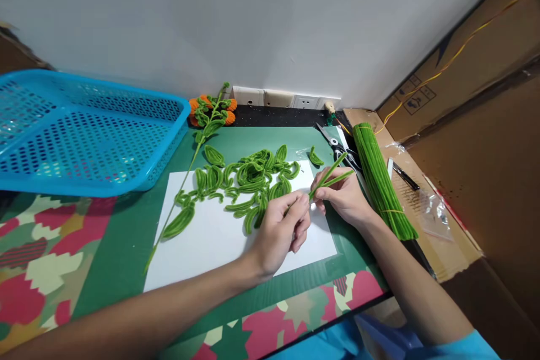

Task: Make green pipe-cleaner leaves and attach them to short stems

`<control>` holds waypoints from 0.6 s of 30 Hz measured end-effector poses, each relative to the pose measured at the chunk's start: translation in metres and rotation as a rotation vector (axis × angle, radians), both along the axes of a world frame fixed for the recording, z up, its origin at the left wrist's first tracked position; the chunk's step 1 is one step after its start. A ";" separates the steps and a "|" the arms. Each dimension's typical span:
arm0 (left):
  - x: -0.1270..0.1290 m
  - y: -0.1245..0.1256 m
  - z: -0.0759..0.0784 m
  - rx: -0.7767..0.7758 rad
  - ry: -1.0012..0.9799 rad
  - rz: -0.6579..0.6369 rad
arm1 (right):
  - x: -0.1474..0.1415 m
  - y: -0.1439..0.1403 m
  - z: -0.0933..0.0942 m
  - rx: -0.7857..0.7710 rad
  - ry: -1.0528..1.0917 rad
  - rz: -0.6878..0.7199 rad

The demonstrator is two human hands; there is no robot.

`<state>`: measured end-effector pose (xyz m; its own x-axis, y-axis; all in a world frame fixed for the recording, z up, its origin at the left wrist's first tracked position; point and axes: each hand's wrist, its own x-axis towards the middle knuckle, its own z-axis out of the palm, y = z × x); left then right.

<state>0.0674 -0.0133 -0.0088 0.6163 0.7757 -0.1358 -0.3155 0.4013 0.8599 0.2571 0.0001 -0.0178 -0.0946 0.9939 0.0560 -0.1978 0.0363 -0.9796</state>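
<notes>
Between my two hands is a green pipe cleaner (335, 173), bent so that two ends stick up to the right. My left hand (286, 225) pinches its lower part, fingers curled. Close beside it, my right hand (340, 194) grips the same pipe cleaner between thumb and fingers. The exact bend is hidden by the fingertips. On the white paper (211, 247) left of my hands lies a pile of green pipe-cleaner leaves (251, 174), looped and curved. A long stem with leaves and orange flowers (198, 146) rests along the paper's left side.
A blue perforated basket (84, 129) stands at the left. On the right are a bundle of green pipe cleaners (382, 180), scissors (333, 143), a black pen-like tool (405, 176) and a clear plastic bag (434, 214) on cardboard. Wall sockets (306, 102) line the back.
</notes>
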 end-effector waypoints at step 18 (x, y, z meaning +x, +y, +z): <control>0.002 -0.001 0.000 0.104 0.193 0.120 | -0.014 -0.020 0.024 0.449 -0.560 -0.218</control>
<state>0.0691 -0.0142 -0.0087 0.4892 0.8579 -0.1572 -0.1817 0.2765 0.9437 0.2426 -0.0194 0.0057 -0.0318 0.8861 0.4623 0.3835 0.4380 -0.8131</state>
